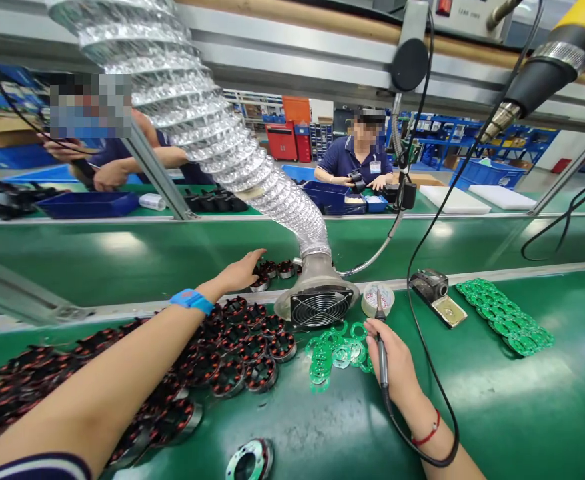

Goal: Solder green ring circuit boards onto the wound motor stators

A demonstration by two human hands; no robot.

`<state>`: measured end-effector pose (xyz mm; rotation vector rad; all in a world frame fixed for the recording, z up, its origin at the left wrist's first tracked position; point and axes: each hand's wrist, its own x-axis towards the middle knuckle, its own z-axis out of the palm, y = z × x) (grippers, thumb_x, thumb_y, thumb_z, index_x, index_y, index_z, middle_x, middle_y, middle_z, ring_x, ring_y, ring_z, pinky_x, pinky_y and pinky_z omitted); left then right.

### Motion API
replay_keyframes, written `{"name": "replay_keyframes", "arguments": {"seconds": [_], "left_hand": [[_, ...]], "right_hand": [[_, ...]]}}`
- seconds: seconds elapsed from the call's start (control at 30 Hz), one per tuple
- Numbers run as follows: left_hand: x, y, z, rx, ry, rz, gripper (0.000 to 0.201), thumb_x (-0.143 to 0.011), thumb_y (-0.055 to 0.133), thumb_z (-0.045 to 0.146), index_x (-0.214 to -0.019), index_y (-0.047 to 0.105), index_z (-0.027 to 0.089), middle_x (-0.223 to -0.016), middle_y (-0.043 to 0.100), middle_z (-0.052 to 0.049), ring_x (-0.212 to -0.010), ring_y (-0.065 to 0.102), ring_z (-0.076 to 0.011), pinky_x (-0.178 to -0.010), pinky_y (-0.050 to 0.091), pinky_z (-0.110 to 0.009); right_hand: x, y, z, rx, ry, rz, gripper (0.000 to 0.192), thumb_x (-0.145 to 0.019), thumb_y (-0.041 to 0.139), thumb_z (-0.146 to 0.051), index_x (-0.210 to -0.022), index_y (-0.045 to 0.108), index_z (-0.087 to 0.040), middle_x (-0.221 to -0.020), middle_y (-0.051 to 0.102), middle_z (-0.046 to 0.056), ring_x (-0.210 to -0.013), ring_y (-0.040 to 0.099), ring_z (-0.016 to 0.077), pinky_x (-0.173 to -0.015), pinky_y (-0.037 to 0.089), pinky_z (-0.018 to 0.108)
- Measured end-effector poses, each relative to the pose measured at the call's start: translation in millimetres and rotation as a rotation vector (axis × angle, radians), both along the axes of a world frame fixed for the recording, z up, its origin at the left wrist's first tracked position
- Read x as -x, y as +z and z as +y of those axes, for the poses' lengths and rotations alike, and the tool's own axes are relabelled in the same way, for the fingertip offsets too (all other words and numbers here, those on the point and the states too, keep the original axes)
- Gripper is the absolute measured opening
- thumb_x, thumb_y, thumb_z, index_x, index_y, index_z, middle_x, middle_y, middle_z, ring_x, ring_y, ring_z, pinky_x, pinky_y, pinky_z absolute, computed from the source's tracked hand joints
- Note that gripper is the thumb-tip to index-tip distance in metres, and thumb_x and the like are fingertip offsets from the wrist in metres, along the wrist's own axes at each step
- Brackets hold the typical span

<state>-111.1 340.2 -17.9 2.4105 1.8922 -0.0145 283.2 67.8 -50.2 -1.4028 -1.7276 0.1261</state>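
- The green worktop [497, 407] carries everything beneath both hands.
- A silver ribbed hose [207, 127] comes down from above and ends in a fan hood [319, 303], between the two hands and just beyond them.
- A wide heap of dark wound coils [232, 347] lies under and beside the left forearm.
- A small cluster of coils [272, 270] sits at the far worktop edge, right at the left fingertips.
- Green ring boards [335, 350] lie just left of the right hand; a further row of green boards [507, 317] is well off to its right.
- The left hand [239, 272] reaches forward, its grip open and flat, holding nothing, fingers touching or almost touching the small cluster.
- The right hand [395, 363] has its grip closed around a soldering iron [381, 347], tip pointing away toward a round tin [377, 298].
- An iron stand [435, 293] sits beyond and right of the right hand.
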Motion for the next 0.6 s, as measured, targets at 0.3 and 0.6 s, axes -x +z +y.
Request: {"name": "replay_keyframes", "arguments": {"seconds": [0.3, 0.6], "left_hand": [[13.1, 5.0, 3.3, 0.100, -0.074, 0.014, 0.077, -0.105, 0.059, 0.038, -0.169, 0.020, 0.023, -0.152, 0.058, -0.018, -0.127, 0.067, -0.0311, -0.109, 0.056, -0.052], [27.8, 13.0, 5.3, 0.077, 0.006, 0.012, 0.044, -0.101, 0.070, 0.038, -0.139, 0.061, 0.019, -0.139, 0.065, -0.012, -0.121, 0.067, -0.0279, -0.103, 0.060, -0.051]], "right_hand": [[-0.6, -0.8, 0.5, 0.012, 0.004, 0.017, 0.032, -0.102, 0.052, -0.023, -0.130, 0.066, -0.023, -0.114, 0.083, 0.009, -0.099, 0.083, 0.0216, -0.091, 0.069, 0.035], [-4.6, 6.3, 2.9, 0.020, 0.023, 0.039, 0.031, -0.102, 0.052, -0.024, -0.128, 0.067, -0.022, -0.114, 0.084, 0.009, -0.101, 0.083, 0.0226, -0.090, 0.069, 0.037]]}}
